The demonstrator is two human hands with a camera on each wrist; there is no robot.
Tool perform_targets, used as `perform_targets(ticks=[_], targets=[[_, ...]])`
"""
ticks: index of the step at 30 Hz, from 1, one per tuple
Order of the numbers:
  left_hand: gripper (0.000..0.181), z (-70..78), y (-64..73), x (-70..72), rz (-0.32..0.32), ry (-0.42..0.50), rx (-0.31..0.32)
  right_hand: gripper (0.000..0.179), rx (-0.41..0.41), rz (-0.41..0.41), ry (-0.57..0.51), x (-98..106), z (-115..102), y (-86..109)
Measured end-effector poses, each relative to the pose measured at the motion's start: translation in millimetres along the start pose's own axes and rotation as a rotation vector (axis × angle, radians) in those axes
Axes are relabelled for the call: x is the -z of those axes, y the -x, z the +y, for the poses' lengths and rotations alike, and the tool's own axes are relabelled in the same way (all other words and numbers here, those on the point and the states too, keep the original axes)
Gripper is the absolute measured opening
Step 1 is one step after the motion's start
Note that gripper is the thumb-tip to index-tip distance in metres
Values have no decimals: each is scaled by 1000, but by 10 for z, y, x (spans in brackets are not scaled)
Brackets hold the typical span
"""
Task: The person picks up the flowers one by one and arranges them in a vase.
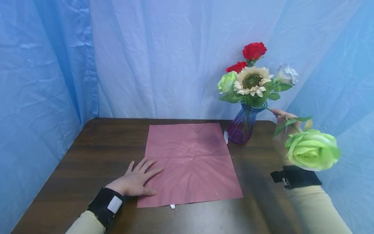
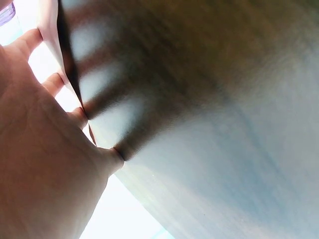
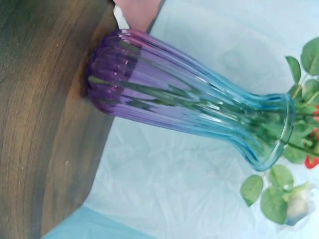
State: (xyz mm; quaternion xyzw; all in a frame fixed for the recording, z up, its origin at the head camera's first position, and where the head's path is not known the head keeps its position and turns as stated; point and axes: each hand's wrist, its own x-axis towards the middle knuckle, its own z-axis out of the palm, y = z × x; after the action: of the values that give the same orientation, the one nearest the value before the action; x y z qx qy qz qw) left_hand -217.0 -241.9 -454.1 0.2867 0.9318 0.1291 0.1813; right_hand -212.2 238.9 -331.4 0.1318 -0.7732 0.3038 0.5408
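Observation:
My left hand (image 1: 134,180) rests with fingers spread on the left edge of a creased pink paper sheet (image 1: 187,156) that lies on the table. In the left wrist view, the fingers (image 2: 79,117) touch down at the sheet's edge. At the right, my right hand (image 1: 284,125) pinches the stem of a light green rose (image 1: 314,151), whose bloom hangs toward me over the wrist. Its stem tip reaches the rim of a blue-and-purple glass vase (image 1: 243,126); whether it is inside cannot be told. The right wrist view shows the vase (image 3: 174,94) but not the hand.
In the vase stand a cream sunflower (image 1: 252,80), red roses (image 1: 254,51), another green rose (image 1: 227,82) and a white rose (image 1: 287,74). Small white scraps (image 1: 172,206) show by the sheet. Blue cloth (image 1: 175,58) hangs behind the dark wooden table (image 1: 96,156).

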Motion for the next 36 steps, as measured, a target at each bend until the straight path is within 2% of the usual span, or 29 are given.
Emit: perform_targets(ticks=[1,2,3,7,8,10,13,16,21,31,36], targets=[[85,2,1,0,-1,0,2,26,-10,-18,114,13,56,9],[85,5,4,0,-2,1,4,28,-18,-35,182,25,115,13],[85,7,6,0,-2,0,7,27,-104,29,65,22,150,4],[85,16,12,3,-4,-3,12,31,-142,-45,133,63,190,-66],[85,14,14,3,-4,-2,12,31,-128,-83,169,72,184,-91],[85,9,15,5,-4,-2,14,30,-140,-101,163,84,167,-153],[85,-3,13,1,-4,-5,13,23,-157,-64,105,82,160,-272],[85,-19,4,-7,-3,-19,10,14,-188,35,38,69,156,-401],[85,-36,-5,-13,-1,-30,3,8,-187,83,61,68,154,-531],[85,-6,-7,1,-3,-18,0,13,-337,56,63,95,255,-674],[85,-9,0,-9,-3,-18,7,15,-470,-45,112,99,298,-821]])
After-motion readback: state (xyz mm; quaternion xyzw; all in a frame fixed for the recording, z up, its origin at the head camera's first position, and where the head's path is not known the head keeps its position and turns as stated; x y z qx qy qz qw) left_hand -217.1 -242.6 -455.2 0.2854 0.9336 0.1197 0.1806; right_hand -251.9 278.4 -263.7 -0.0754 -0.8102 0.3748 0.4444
